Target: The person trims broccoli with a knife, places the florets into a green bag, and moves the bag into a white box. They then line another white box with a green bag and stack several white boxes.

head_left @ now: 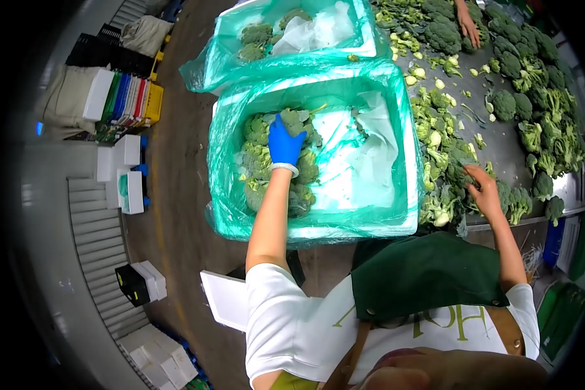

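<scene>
My left hand [284,144], in a blue glove, is down inside a white foam box [406,224] lined with green plastic film. Its finger and thumb are around a broccoli head [296,121] at the top of the packed broccoli [257,156] along the box's left side. My bare right hand [485,190] is at the table's near edge, thumb and fingers apart, beside leafy broccoli [458,188]. Its fingertips partly overlap the leaves, and I see nothing held in it. White lining paper [374,153] covers the right part of the box.
A second lined box [367,42] with some broccoli stands behind. Broccoli heads and cut stems lie on the metal table [474,133]. Another person's hand [468,27] touches broccoli at the far side. On the floor are a white lid [224,300] and stacked boxes [159,354].
</scene>
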{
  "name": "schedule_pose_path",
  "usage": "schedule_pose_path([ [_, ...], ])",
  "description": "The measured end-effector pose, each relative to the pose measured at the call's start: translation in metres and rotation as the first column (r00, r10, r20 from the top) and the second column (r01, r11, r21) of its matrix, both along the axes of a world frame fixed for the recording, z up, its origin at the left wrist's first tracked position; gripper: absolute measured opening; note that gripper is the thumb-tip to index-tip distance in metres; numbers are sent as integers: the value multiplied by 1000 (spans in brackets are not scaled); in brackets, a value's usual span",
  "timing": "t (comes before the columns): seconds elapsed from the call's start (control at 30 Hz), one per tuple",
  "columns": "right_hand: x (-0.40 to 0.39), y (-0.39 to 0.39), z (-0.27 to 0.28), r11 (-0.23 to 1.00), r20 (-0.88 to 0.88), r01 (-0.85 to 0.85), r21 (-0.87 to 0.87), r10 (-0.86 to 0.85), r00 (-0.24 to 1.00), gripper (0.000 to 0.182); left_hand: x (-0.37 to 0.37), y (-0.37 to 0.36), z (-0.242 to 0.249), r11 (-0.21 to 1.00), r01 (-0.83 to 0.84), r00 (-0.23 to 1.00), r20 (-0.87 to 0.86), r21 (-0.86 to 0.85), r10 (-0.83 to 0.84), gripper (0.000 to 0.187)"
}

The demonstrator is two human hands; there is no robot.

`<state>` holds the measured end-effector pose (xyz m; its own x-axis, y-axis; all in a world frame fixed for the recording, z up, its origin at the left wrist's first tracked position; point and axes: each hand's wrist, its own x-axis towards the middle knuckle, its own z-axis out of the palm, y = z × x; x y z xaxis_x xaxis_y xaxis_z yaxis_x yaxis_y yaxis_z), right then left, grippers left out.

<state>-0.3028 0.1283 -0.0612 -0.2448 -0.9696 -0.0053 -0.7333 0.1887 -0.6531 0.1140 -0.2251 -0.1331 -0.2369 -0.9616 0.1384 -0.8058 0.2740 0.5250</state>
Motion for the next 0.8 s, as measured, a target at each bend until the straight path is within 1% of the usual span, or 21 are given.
schedule_pose_path([
  [0.03, 7, 4, -5, 998, 64, 52, 46, -55, 996, 37, -4, -3, 4, 998, -49, 990, 136, 49, 42, 95],
  [0.1, 17, 10, -12, 997, 79, 36, 67, -41, 996, 35, -18, -3, -6, 998, -65, 960, 273, 15, 58, 106],
  [0.13, 22, 12, -14, 999, 55, 29, 41, -31, 998, 33, -26, -4, -12, 998, -69, 939, 336, -7, 68, 111],
  [0.17, 31, 11, -5, 998, 110, 29, 58, -35, 993, 32, -30, -6, -16, 998, -68, 945, 320, -15, 70, 108],
  [0.23, 39, 13, 0, 996, 163, 41, 83, -54, 985, 31, -29, -12, -20, 997, -66, 954, 292, -29, 72, 103],
  [0.27, 40, 15, 1, 995, 145, 36, 88, -49, 988, 30, -21, -20, -18, 996, -49, 989, 144, 80, 37, 97],
  [0.3, 38, 18, 0, 997, 132, 24, 74, -34, 991, 29, -11, -25, -13, 994, -8, 998, 69, 113, 0, 89],
  [0.33, 34, 19, -1, 998, 115, 14, 54, -20, 993, 29, 6, -40, -27, 994, 54, 986, -165, 93, -38, 86],
  [0.37, 30, 19, -3, 999, 100, 4, 33, -7, 995, 28, 19, -50, -41, 992, 112, 919, -387, 62, -80, 84],
  [0.4, 25, 20, -6, 1000, 36, -8, 5, 8, 999, 32, 18, -36, -16, 964, 131, 765, -642, 232, 51, 79],
  [0.43, 25, 19, -6, 1000, 4, 22, 15, -22, 1000, 34, 18, -15, 22, 902, 195, 548, -806, 384, 225, 74],
  [0.47, 26, 15, -4, 998, -29, 53, 20, -52, 998, 36, 29, 4, 48, 801, 229, 447, -791, 554, 419, 62],
  [0.5, 26, 12, -4, 996, -62, 83, 23, -81, 995, 38, 34, 15, 61, 771, 336, 361, -830, 541, 424, 59],
  [0.53, 24, 9, -7, 999, -118, 50, 10, -49, 992, 41, 36, 27, 70, 737, 438, 271, -857, 515, 438, 55],
  [0.57, 24, 3, -9, 999, -143, -11, -49, 4, 990, 40, 38, 41, 79, 699, 533, 176, -871, 476, 459, 53],
  [0.63, 31, -12, -7, 978, -209, -133, -159, 98, 973, 39, 26, 86, 106, 689, 553, 109, -860, 469, 498, 50],
  [0.7, 48, -30, 23, 937, -226, -241, -251, 186, 956, 36, 21, 128, 107, 629, 686, -42, -844, 364, 535, 48],
  [0.73, 55, -39, 40, 924, -268, -278, -261, 208, 941, 37, 27, 146, 96, 679, 617, 257, -918, 397, 303, 48],
  [0.77, 62, -47, 54, 912, -309, -313, -266, 227, 923, 38, 20, 163, 94, 613, 695, 131, -904, 376, 406, 49],
  [0.8, 67, -56, 60, 870, -340, -351, -347, 232, 912, 39, 8, 174, 93, 513, 809, -78, -815, 285, 575, 50],
])
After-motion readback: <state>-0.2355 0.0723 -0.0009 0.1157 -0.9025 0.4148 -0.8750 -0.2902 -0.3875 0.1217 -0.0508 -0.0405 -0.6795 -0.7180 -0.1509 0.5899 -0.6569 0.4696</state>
